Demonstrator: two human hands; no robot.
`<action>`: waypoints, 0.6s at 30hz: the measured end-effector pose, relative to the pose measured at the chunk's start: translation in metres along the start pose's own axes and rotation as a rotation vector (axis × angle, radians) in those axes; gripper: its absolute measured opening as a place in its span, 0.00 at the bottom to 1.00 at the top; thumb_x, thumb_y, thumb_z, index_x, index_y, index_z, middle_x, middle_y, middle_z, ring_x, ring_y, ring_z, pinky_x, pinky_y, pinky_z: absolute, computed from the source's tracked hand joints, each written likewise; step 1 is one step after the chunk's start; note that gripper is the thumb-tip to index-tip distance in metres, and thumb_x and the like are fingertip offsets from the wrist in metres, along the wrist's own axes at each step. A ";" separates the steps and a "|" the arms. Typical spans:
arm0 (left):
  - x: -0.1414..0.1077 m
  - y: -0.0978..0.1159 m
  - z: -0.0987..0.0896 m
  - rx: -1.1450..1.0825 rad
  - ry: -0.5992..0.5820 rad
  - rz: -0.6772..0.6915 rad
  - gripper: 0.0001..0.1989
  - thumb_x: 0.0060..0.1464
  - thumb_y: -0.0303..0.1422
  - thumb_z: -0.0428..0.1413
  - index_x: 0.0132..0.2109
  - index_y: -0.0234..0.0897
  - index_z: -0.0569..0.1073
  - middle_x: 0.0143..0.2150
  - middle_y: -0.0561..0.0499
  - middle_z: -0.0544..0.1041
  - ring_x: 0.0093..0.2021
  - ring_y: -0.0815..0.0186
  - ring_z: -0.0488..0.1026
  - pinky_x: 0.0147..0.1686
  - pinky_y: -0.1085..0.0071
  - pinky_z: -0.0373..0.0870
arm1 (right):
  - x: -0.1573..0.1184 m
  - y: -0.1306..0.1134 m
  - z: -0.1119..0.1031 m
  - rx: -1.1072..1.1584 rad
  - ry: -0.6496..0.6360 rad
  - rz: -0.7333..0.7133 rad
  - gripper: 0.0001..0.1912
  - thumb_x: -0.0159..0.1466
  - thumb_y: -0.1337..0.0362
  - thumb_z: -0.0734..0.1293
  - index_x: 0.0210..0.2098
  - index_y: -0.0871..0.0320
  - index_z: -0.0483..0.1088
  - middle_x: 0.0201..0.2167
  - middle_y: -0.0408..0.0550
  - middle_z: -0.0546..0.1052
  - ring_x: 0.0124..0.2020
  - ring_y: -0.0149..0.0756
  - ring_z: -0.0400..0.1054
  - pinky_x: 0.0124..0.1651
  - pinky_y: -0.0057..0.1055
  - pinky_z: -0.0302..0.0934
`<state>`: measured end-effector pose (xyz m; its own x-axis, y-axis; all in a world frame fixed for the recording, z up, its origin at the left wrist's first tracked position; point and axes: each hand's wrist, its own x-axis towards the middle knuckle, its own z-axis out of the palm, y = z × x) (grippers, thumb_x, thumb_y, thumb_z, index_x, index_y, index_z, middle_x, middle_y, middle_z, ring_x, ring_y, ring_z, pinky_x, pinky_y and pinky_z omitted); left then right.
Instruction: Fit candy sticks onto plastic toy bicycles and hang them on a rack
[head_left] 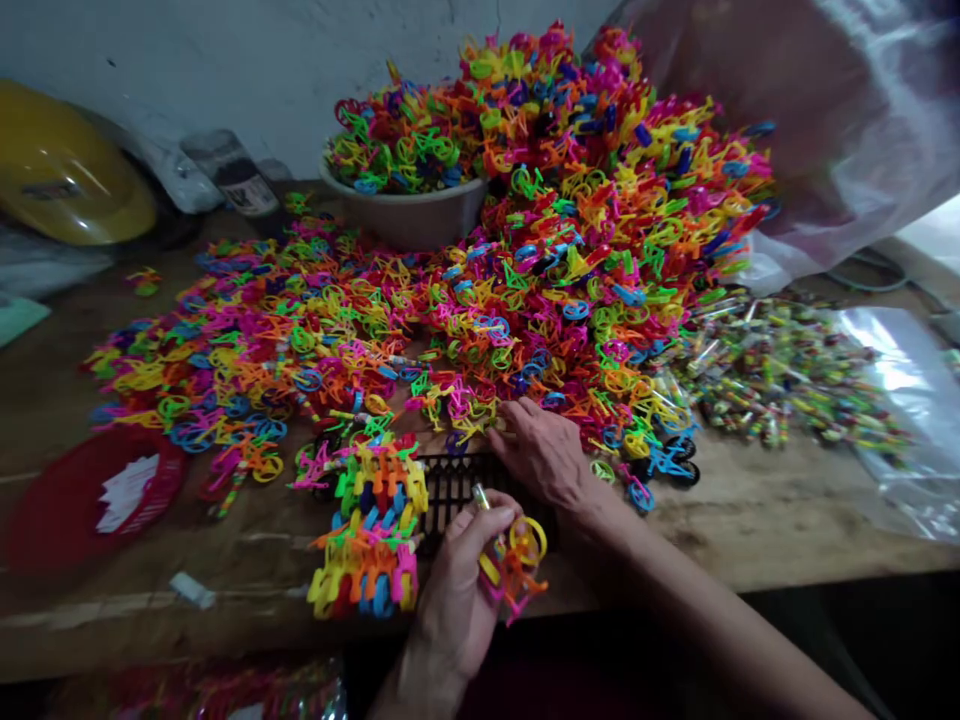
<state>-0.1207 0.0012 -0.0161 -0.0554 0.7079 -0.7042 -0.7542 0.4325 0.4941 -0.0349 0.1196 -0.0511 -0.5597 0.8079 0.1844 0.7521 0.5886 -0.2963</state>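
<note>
My left hand (469, 565) is closed around a small plastic toy bicycle (517, 570) with orange, yellow and pink parts, and a clear tube end pokes up by the thumb. Beyond it, my right hand (544, 450) reaches to the near edge of a big pile of colourful plastic toy bicycles (525, 300); its fingertips are by a yellow piece, and whether they grip it is unclear. A black slotted rack (450, 490) lies under and between my hands. Rows of toy bicycles (375, 540) stand close together at its left.
Behind the pile is a heaped bowl (412, 215). Small clear tubes (787, 370) lie at right beside a plastic bag (900, 400). At left are a red basket (161, 490) with paper slips, a yellow helmet (67, 170) and a jar (232, 175). The table's front edge runs near my wrists.
</note>
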 end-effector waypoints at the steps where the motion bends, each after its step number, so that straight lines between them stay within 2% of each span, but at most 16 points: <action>1: 0.008 -0.003 -0.003 0.042 0.015 0.013 0.10 0.47 0.34 0.61 0.38 0.37 0.72 0.27 0.54 0.67 0.25 0.72 0.67 0.23 0.78 0.64 | 0.001 -0.003 0.003 -0.014 -0.029 0.016 0.09 0.64 0.58 0.61 0.38 0.55 0.66 0.34 0.47 0.73 0.28 0.34 0.67 0.28 0.30 0.49; 5: 0.026 0.004 -0.016 0.162 -0.015 0.130 0.14 0.49 0.36 0.61 0.41 0.34 0.71 0.19 0.59 0.59 0.20 0.73 0.63 0.19 0.79 0.57 | -0.006 0.003 0.009 -0.011 -0.064 0.028 0.05 0.62 0.64 0.63 0.38 0.56 0.66 0.36 0.49 0.73 0.32 0.36 0.68 0.31 0.30 0.54; 9: 0.024 0.021 -0.031 0.136 0.037 0.168 0.15 0.48 0.36 0.61 0.42 0.34 0.70 0.21 0.57 0.63 0.24 0.70 0.66 0.21 0.77 0.62 | -0.019 0.020 -0.001 0.096 -0.018 0.087 0.10 0.61 0.66 0.63 0.43 0.56 0.65 0.39 0.48 0.73 0.33 0.36 0.69 0.34 0.30 0.58; 12: 0.017 0.027 -0.038 0.182 0.107 0.246 0.15 0.48 0.36 0.61 0.42 0.36 0.70 0.25 0.56 0.66 0.24 0.70 0.66 0.21 0.77 0.62 | -0.030 0.027 -0.018 0.171 0.002 0.075 0.08 0.62 0.65 0.62 0.42 0.55 0.67 0.40 0.47 0.72 0.32 0.33 0.68 0.33 0.28 0.59; 15: 0.013 0.027 -0.027 0.502 0.209 0.428 0.13 0.49 0.38 0.60 0.42 0.39 0.74 0.28 0.53 0.71 0.24 0.70 0.66 0.22 0.76 0.63 | -0.047 0.034 -0.043 0.226 0.039 0.076 0.08 0.62 0.65 0.62 0.41 0.55 0.67 0.38 0.48 0.73 0.32 0.33 0.69 0.34 0.28 0.60; 16: 0.015 0.028 -0.020 0.667 0.215 0.526 0.11 0.49 0.37 0.59 0.41 0.40 0.76 0.31 0.51 0.73 0.27 0.68 0.69 0.26 0.75 0.66 | -0.055 0.039 -0.054 0.239 0.063 0.098 0.08 0.61 0.66 0.62 0.41 0.55 0.67 0.36 0.47 0.74 0.32 0.33 0.69 0.33 0.28 0.61; 18: 0.024 0.030 -0.004 1.004 0.179 0.757 0.11 0.50 0.33 0.58 0.42 0.41 0.78 0.42 0.47 0.76 0.41 0.61 0.73 0.42 0.70 0.68 | -0.077 0.055 -0.081 0.237 0.072 0.187 0.11 0.59 0.66 0.63 0.42 0.55 0.68 0.32 0.46 0.75 0.29 0.33 0.69 0.31 0.28 0.61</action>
<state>-0.1474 0.0285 -0.0200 -0.4006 0.9110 -0.0979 0.3257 0.2414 0.9141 0.0775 0.0920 -0.0057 -0.3864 0.9066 0.1695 0.7332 0.4134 -0.5399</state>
